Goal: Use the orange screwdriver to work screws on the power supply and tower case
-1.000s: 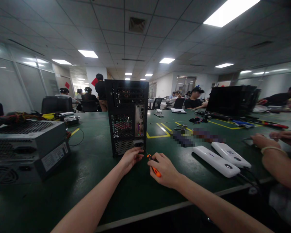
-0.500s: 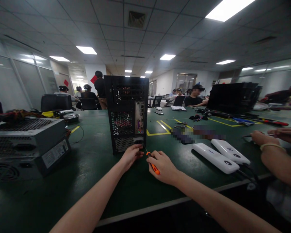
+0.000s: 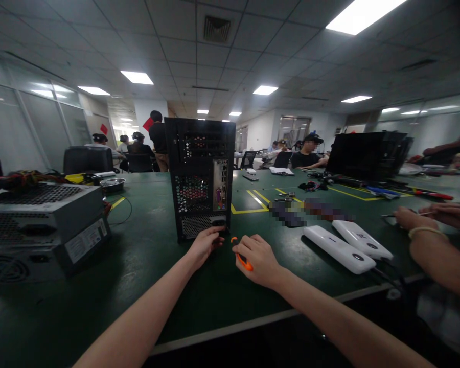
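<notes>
A black computer case (image 3: 204,168) stands upright with its rear side towards me, its perforated power supply (image 3: 199,225) at the bottom. My left hand (image 3: 202,249) is at the lower right corner of this rear side, beside the power socket. Its fingers are bent and close together; whatever they may pinch is too small to make out. To the right of it, my right hand (image 3: 257,259) is closed around the orange and black handle of a screwdriver (image 3: 246,262). The screwdriver points up and left, and its thin shaft hardly shows.
Two grey power supply units (image 3: 76,230) are stacked at the left, cables on top. A metal bowl (image 3: 113,185) is behind them. White power banks (image 3: 337,249) lie at the right, near a co-worker's hands (image 3: 414,220). Another black case (image 3: 362,158) stands further back.
The screwdriver has drawn slightly away from the case, and its shaft no longer shows clearly at the socket. My left hand has stayed almost in place.
</notes>
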